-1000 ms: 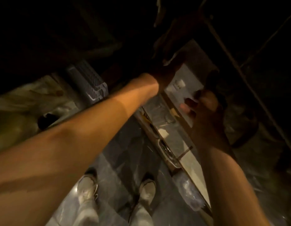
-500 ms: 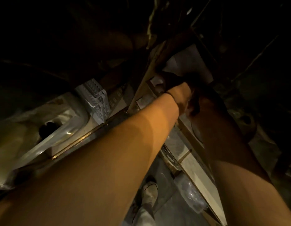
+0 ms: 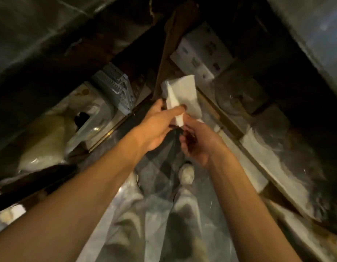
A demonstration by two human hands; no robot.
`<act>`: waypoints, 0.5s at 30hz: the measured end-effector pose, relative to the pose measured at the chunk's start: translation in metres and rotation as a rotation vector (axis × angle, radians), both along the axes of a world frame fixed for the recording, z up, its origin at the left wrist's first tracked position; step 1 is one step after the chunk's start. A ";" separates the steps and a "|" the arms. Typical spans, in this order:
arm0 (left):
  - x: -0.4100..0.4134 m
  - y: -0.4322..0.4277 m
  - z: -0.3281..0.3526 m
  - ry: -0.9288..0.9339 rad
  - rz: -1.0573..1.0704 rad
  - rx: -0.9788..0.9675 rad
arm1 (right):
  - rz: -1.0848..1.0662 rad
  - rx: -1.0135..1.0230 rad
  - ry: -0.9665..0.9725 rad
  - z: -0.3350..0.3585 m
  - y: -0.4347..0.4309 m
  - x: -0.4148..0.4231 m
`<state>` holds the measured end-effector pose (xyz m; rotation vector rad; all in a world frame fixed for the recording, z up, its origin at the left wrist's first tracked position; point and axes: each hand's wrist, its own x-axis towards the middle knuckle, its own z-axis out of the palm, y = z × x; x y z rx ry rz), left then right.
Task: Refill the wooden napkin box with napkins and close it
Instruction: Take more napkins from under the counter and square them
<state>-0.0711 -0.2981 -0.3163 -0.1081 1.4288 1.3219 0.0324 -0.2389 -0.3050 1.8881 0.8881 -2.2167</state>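
Note:
A stack of white napkins [image 3: 182, 95] is held up in front of dim storage shelves. My left hand [image 3: 158, 125] pinches the stack's lower edge between thumb and fingers. My right hand [image 3: 198, 140] is just below and to the right, fingers curled, its fingertips touching the napkins' bottom corner. The wooden napkin box is not in view.
White cartons [image 3: 199, 53] sit on the shelf behind the napkins. A grey plastic crate [image 3: 116, 89] and plastic-wrapped bags [image 3: 42, 140] lie on the left. A shelf edge [image 3: 258, 159] runs down the right. My legs and a shoe [image 3: 186, 173] stand on the tiled floor below.
Both hands have drawn back from deep in the dark shelf toward me, and the white napkins are now out in my left hand. The view has brightened.

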 end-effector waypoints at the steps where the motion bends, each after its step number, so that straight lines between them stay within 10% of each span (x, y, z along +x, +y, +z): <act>1: 0.010 -0.015 0.013 -0.013 -0.015 -0.013 | 0.026 0.013 -0.019 0.016 -0.012 0.006; 7: 0.068 -0.079 0.126 -0.076 -0.261 -0.153 | 0.153 0.132 0.031 0.114 -0.068 0.083; 15: 0.122 -0.053 0.256 0.043 -0.820 0.044 | -0.265 0.218 0.217 0.243 -0.088 0.180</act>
